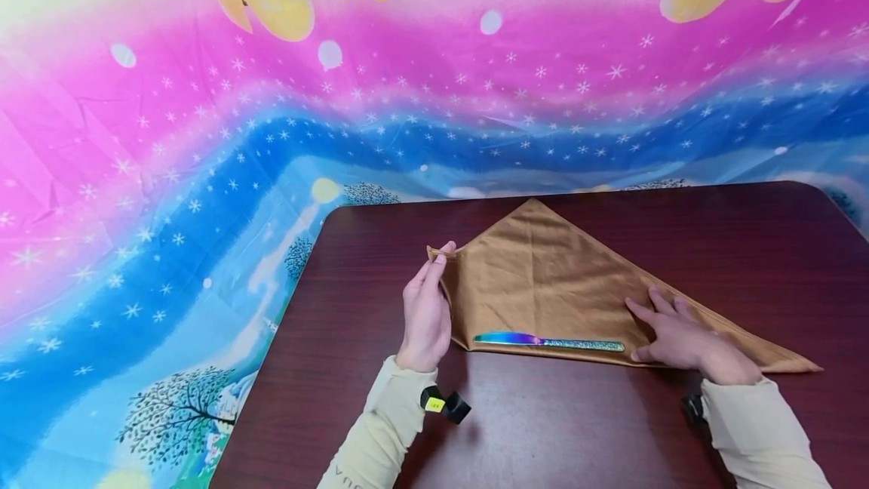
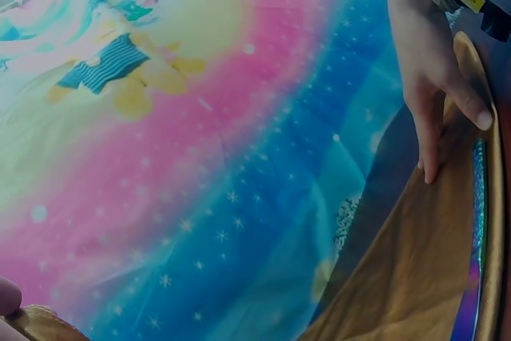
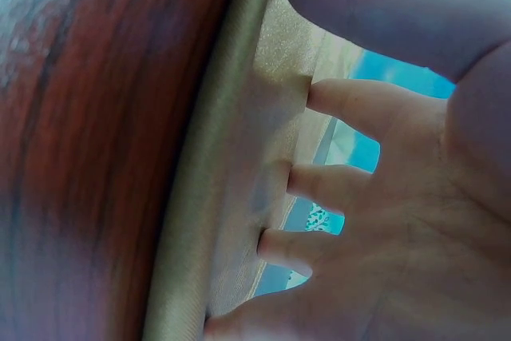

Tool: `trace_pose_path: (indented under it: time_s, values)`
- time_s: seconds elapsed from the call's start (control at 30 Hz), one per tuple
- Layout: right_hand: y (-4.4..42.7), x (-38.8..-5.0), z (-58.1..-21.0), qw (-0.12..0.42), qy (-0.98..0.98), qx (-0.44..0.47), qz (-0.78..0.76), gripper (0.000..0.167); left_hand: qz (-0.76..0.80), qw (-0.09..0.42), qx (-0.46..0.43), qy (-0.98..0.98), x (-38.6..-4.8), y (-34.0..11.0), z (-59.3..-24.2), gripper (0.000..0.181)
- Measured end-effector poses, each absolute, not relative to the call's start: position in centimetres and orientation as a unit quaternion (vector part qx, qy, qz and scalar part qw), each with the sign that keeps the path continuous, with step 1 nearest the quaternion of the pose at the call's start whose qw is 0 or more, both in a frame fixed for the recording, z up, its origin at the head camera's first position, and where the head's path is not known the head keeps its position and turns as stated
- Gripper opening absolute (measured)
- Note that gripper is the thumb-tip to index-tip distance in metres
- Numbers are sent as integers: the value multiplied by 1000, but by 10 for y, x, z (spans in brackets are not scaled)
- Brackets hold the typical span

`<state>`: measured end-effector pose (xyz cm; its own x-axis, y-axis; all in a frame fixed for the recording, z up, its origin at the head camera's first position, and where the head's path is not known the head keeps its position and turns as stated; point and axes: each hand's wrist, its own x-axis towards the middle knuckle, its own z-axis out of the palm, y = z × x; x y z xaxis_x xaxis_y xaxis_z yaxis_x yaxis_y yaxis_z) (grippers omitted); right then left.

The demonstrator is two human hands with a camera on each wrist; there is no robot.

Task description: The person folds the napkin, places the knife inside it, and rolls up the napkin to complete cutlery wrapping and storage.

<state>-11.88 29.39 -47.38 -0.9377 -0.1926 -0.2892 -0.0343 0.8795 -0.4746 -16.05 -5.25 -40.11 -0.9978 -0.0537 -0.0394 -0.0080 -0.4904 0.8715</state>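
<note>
A golden-brown satin napkin [image 1: 543, 278], folded to a triangle, lies with its peak toward the table's far edge. Its left corner is lifted and pinched by my left hand [image 1: 428, 312] between thumb and fingers. On the napkin near its front fold rests an iridescent table knife [image 1: 550, 342], blade to the left and textured handle to the right. My right hand [image 1: 686, 334] presses the napkin's right part with spread fingers, just beyond the handle's end. In the right wrist view, the fingertips [image 3: 323, 95] touch the cloth.
The dark red-brown wooden table [image 1: 339, 413] has a rounded far-left corner. Behind it hangs a printed backdrop cloth [image 1: 407, 96] in pink and blue with snowflakes. The napkin's right corner [image 1: 801, 363] stretches past my right wrist.
</note>
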Motion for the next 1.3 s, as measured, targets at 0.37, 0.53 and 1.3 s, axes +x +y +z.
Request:
trace_pose_path:
  time_s: [0.37, 0.53, 1.3]
  values:
    - [294, -119, -474, 166, 954, -56, -241, 92, -868, 6, -5, -496, -155, -31, -395, 37]
    - [293, -118, -473, 165, 956, -56, -237, 91, -866, 10, -19, -499, -154, -21, -395, 36]
    - [293, -118, -472, 168, 957, -46, -232, 90, -859, 0, -35, -511, -147, 10, -401, 32]
